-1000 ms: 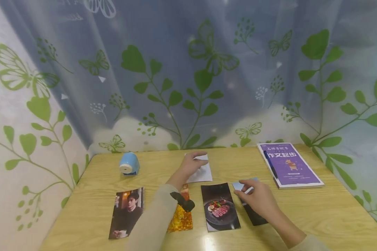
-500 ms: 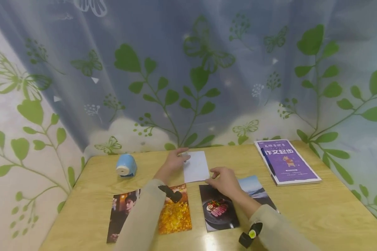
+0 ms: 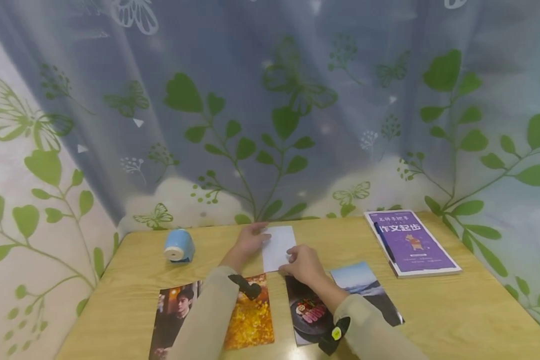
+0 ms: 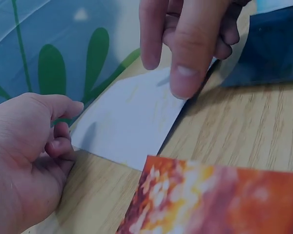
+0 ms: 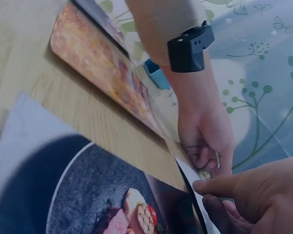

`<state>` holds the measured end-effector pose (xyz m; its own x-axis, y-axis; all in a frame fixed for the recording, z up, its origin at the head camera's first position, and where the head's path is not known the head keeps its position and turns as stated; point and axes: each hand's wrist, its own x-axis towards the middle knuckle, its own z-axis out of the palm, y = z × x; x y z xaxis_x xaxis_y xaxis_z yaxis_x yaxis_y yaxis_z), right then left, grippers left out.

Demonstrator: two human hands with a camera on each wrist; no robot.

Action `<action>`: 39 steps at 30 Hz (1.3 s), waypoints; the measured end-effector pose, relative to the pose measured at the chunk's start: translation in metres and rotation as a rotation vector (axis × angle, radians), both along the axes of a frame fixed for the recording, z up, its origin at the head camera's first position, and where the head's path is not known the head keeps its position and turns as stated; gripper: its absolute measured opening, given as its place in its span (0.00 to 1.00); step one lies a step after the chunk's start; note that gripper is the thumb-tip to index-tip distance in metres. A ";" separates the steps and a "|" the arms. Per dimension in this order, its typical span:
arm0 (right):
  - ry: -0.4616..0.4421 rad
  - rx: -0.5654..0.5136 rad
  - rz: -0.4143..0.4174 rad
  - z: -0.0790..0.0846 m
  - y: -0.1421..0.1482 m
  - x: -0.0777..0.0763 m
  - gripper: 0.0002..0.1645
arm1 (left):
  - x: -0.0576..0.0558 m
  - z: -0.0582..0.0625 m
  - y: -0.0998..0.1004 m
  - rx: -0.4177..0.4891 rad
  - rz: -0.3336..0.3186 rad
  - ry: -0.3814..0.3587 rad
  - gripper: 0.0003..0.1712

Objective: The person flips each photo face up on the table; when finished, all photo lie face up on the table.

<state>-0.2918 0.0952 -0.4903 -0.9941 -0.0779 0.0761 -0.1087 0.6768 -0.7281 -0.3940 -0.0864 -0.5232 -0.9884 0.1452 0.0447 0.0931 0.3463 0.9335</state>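
A blank white card (image 3: 277, 245) lies at the back middle of the table, with a dark line along its right edge. My left hand (image 3: 248, 243) is at its left edge, fingers loosely bent. At the near right corner is my right hand (image 3: 305, 265); in the left wrist view its thumb (image 4: 188, 80) overlaps the edge and a finger hangs over the white surface, tips apart. Nearer me lie photo prints: a steak plate (image 3: 309, 320) partly under my right hand, golden leaves (image 3: 252, 322) partly behind my left sleeve, a seated person (image 3: 173, 315), and a blue mountain view (image 3: 364, 290).
A small rounded blue-and-white device (image 3: 179, 245) stands at the back left. On the right lies a purple-covered book (image 3: 416, 247) with a dark pen (image 3: 385, 242) on it. A leaf-patterned curtain (image 3: 234, 125) hangs behind the wooden table (image 3: 468, 320).
My right hand has left the mountain print, uncovering it, and moved left to the white card's near right corner. My left hand has shifted from over the card to its left edge.
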 end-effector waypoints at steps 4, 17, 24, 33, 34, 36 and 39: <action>-0.008 0.045 -0.002 -0.004 0.000 0.000 0.30 | 0.004 0.002 0.002 -0.017 -0.011 -0.009 0.28; 0.151 0.201 0.150 -0.006 -0.001 0.003 0.21 | 0.008 0.005 0.001 -0.036 0.000 -0.039 0.27; 0.593 0.344 0.241 -0.009 0.003 0.002 0.09 | 0.005 0.011 0.001 0.022 0.005 -0.074 0.26; 1.023 0.408 0.220 -0.005 0.008 -0.011 0.05 | 0.009 0.014 0.007 0.357 0.059 -0.182 0.27; 1.052 0.395 0.199 -0.003 0.007 -0.012 0.05 | 0.008 0.014 0.008 0.422 0.076 -0.206 0.27; 1.084 0.370 0.155 0.002 0.005 -0.012 0.04 | 0.006 0.014 0.009 0.604 0.096 -0.253 0.22; 1.067 0.331 0.097 0.010 -0.001 -0.011 0.10 | 0.002 0.016 0.010 0.851 0.146 -0.295 0.13</action>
